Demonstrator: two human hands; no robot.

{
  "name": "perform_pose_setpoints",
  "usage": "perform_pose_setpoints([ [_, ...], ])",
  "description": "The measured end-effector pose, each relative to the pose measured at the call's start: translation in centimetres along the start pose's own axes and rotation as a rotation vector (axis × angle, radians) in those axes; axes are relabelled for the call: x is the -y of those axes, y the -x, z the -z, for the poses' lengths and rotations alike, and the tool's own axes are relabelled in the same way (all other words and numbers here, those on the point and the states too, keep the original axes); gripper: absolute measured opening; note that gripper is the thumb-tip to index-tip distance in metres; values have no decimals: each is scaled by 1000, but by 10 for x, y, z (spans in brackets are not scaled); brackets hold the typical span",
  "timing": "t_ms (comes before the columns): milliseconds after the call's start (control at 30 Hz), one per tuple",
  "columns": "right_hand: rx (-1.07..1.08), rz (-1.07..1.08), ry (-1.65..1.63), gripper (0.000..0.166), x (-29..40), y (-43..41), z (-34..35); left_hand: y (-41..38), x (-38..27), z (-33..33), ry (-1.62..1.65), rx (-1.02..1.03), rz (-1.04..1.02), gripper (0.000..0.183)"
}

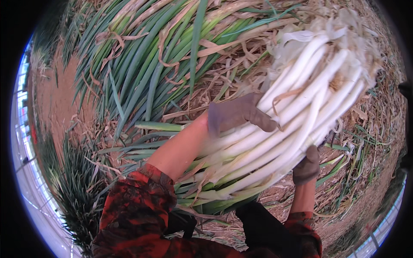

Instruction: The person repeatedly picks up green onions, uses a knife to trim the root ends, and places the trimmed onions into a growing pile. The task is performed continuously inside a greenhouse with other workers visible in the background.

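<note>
A thick bundle of Welsh onions (287, 119) with long white stalks lies slantwise before me, roots to the upper right and green leaves to the lower left. On its upper side rests my left hand (246, 113), in a brown work glove, its fingers pressed along the stalks. My right hand (306, 166), gloved the same way, grips the lower edge of the bundle, thumb up and the other fingers hidden beneath. A curled dry leaf (287, 93) lies across the stalks near the left fingertips. The roots and papery skins (351, 48) look blurred.
Many more onions with green leaves (155, 58) lie in a heap at the upper left. Stripped leaves and dry husks (358, 154) litter the brown soil (58, 90). Dark green growing plants (80, 180) stand at the lower left, with pale greenhouse sheeting (35, 200) beyond.
</note>
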State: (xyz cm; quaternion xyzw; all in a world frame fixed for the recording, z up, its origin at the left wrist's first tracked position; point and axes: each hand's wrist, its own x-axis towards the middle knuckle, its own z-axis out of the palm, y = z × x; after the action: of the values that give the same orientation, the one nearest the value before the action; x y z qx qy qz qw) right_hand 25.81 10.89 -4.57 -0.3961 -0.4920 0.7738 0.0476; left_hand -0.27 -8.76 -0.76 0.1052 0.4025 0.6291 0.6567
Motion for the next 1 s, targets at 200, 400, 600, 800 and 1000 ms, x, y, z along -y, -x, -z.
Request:
perform_pose_setpoints([
  [200, -299, -66, 281, 67, 6, 59, 28, 88, -30, -55, -580, -38, -218, 95],
  [400, -260, -218, 440, 71, 32, 126, -2, 182, -27, -101, -744, -176, -174, 113],
  [600, -39, -334, 565, 75, 81, 196, -67, 271, -17, -167, -773, -449, -246, 104],
  [800, 275, -311, 714, 79, 170, 252, -188, 396, -60, -270, -945, -721, -309, 85],
  [1000, 663, -170, 861, 84, 244, 341, -356, 533, -107, -378, -819, -1069, -333, 69],
])
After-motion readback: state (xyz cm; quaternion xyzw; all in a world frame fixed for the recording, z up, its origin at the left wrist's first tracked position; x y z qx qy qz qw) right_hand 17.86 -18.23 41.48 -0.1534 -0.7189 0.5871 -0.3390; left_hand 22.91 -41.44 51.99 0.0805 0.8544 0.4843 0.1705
